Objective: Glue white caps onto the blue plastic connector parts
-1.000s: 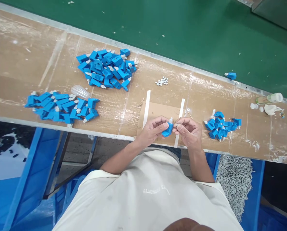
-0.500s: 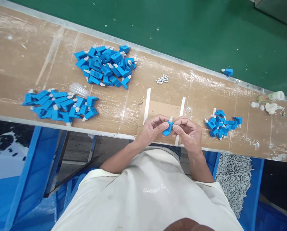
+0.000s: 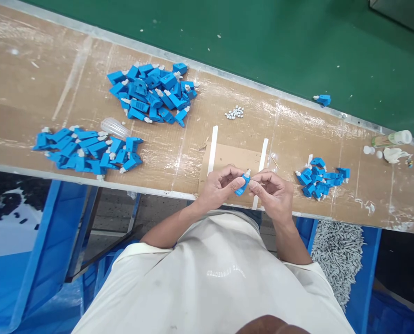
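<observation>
My left hand (image 3: 219, 186) pinches a small blue plastic part (image 3: 243, 183) with a white tip, held over the near edge of the brown workbench (image 3: 33, 88). My right hand (image 3: 274, 189) is closed in a pinch right against the part's white end; what its fingertips hold is too small to make out. Both hands hover above a cardboard patch (image 3: 232, 157) framed by two white strips. A small pile of blue parts (image 3: 320, 177) lies just right of my right hand.
Two larger heaps of blue parts lie on the left, one far (image 3: 153, 93) and one near (image 3: 86, 149), with a clear plastic cap (image 3: 115, 126) between them. Tiny white pieces (image 3: 235, 112) sit beyond the cardboard. A bottle (image 3: 391, 138) lies at the right. A bin of grey pieces (image 3: 342, 260) stands below the bench.
The hands stay together on the same blue part; its angle in my left fingers has shifted slightly. The view has drifted a little.
</observation>
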{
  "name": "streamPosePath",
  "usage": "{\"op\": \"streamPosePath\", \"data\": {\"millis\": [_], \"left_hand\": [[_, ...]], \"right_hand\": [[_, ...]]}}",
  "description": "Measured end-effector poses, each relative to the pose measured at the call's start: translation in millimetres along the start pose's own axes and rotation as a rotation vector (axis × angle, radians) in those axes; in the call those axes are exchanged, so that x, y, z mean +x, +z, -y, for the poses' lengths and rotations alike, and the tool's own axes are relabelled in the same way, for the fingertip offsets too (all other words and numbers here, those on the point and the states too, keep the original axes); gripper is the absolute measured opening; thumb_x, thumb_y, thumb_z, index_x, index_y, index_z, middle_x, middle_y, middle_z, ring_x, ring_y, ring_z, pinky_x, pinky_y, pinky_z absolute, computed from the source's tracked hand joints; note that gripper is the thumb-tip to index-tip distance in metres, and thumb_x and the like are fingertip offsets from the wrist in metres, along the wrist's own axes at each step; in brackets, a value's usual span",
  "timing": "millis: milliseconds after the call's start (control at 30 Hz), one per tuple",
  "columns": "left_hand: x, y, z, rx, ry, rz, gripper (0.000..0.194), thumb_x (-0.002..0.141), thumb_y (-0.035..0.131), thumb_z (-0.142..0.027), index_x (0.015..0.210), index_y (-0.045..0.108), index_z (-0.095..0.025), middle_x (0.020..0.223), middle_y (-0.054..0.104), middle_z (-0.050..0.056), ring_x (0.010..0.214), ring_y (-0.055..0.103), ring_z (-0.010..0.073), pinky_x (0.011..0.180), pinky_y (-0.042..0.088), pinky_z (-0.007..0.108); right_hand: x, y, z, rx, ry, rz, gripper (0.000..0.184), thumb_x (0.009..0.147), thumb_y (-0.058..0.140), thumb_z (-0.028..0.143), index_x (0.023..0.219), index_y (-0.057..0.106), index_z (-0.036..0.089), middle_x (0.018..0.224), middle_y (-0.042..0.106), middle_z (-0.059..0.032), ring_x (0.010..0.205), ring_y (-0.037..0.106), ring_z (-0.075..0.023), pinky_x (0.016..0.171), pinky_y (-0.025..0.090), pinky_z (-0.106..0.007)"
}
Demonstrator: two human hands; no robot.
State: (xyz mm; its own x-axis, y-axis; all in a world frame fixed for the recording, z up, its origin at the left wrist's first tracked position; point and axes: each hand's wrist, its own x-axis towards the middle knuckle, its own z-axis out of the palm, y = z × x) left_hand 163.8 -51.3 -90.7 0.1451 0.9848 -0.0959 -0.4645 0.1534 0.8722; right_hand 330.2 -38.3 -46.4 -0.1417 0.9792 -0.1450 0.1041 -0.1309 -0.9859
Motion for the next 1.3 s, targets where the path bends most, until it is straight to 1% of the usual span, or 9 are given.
{"op": "streamPosePath", "data": {"millis": [100,233,600,800,900,1033,1133,1200,1300], "left_hand": [[-1.8,1.6,-3.5,-0.088,-0.116,0.025,0.045,0.08,0.084,-0.058,0.087,0.072,-0.016,0.072,0.065,0.0,0.061,0.056,0.0091,0.057,0.047,0.021],[-4.4,7.2,-10.6,-0.186,-0.201,0.081,0.045,0.08,0.084,-0.058,0.085,0.069,-0.016,0.068,0.061,-0.002,0.056,0.052,0.0084,0.054,0.046,0.022],[-3.7,6.2,-15.4,-0.104,-0.13,0.156,0.043,0.084,0.081,-0.055,0.081,0.062,-0.017,0.064,0.059,-0.002,0.056,0.052,0.0088,0.057,0.045,0.024],[-0.5,-4.4,-23.2,0.087,-0.095,0.197,0.046,0.086,0.077,-0.06,0.085,0.067,-0.016,0.074,0.068,0.003,0.063,0.063,0.013,0.059,0.048,0.026],[18.2,-35.5,-40.8,0.437,0.034,0.03,0.041,0.087,0.077,-0.057,0.088,0.071,-0.017,0.079,0.07,0.004,0.069,0.065,0.0158,0.065,0.051,0.029],[59.2,-104.4,-70.7,0.964,0.264,-0.454,0.032,0.089,0.077,-0.049,0.093,0.068,-0.019,0.094,0.07,0.006,0.097,0.066,0.0238,0.09,0.054,0.038],[72.3,-138.6,-82.5,1.198,0.326,-0.668,0.027,0.094,0.073,-0.042,0.104,0.065,-0.018,0.104,0.069,0.008,0.117,0.06,0.0286,0.107,0.047,0.047],[64.8,-139.4,-80.1,1.229,0.358,-0.717,0.028,0.098,0.068,-0.04,0.113,0.063,-0.018,0.109,0.067,0.009,0.121,0.058,0.0285,0.108,0.045,0.047],[39.0,-113.1,-61.3,1.179,0.38,-0.654,0.03,0.099,0.064,-0.045,0.115,0.065,-0.019,0.108,0.067,0.009,0.111,0.064,0.0262,0.095,0.049,0.041]], "right_hand": [[4.2,-2.2,-3.0,0.172,0.097,0.056,0.039,0.067,0.095,0.051,0.076,0.074,0.02,0.072,0.067,0.0002,0.056,0.061,-0.0113,0.047,0.059,-0.024],[5.1,-4.7,-4.8,0.31,0.221,0.117,0.045,0.061,0.099,0.049,0.088,0.077,0.021,0.067,0.066,0.0032,0.049,0.058,-0.0095,0.043,0.056,-0.022],[1.8,-6.3,-8.4,0.421,0.217,0.177,0.03,0.064,0.098,0.04,0.087,0.085,0.027,0.076,0.065,0.0017,0.056,0.058,-0.0097,0.039,0.051,-0.02],[5.3,-5.0,-16.7,0.412,0.219,0.198,0.042,0.065,0.098,0.045,0.1,0.084,0.026,0.075,0.069,0.0011,0.062,0.062,-0.011,0.056,0.061,-0.025],[6.1,-10.7,-12.1,0.385,0.203,0.175,0.054,0.061,0.099,0.048,0.108,0.083,0.027,0.078,0.069,-0.0001,0.066,0.062,-0.0123,0.056,0.062,-0.025],[7.0,-22.6,-6.5,0.355,0.207,0.103,0.052,0.058,0.098,0.055,0.099,0.084,0.027,0.075,0.068,-0.001,0.06,0.057,-0.0118,0.049,0.056,-0.024],[6.8,-28.7,-8.7,0.308,0.201,0.059,0.052,0.058,0.096,0.059,0.095,0.084,0.025,0.072,0.066,-0.0012,0.057,0.055,-0.0121,0.046,0.052,-0.024],[5.1,-34.0,-11.0,0.259,0.173,0.041,0.05,0.059,0.095,0.058,0.094,0.083,0.025,0.069,0.065,-0.0005,0.056,0.054,-0.0122,0.044,0.049,-0.024],[7.1,-50.8,-12.5,0.106,0.106,-0.001,0.04,0.067,0.092,0.054,0.092,0.082,0.024,0.065,0.063,0.0008,0.054,0.051,-0.0121,0.044,0.046,-0.025]]}}
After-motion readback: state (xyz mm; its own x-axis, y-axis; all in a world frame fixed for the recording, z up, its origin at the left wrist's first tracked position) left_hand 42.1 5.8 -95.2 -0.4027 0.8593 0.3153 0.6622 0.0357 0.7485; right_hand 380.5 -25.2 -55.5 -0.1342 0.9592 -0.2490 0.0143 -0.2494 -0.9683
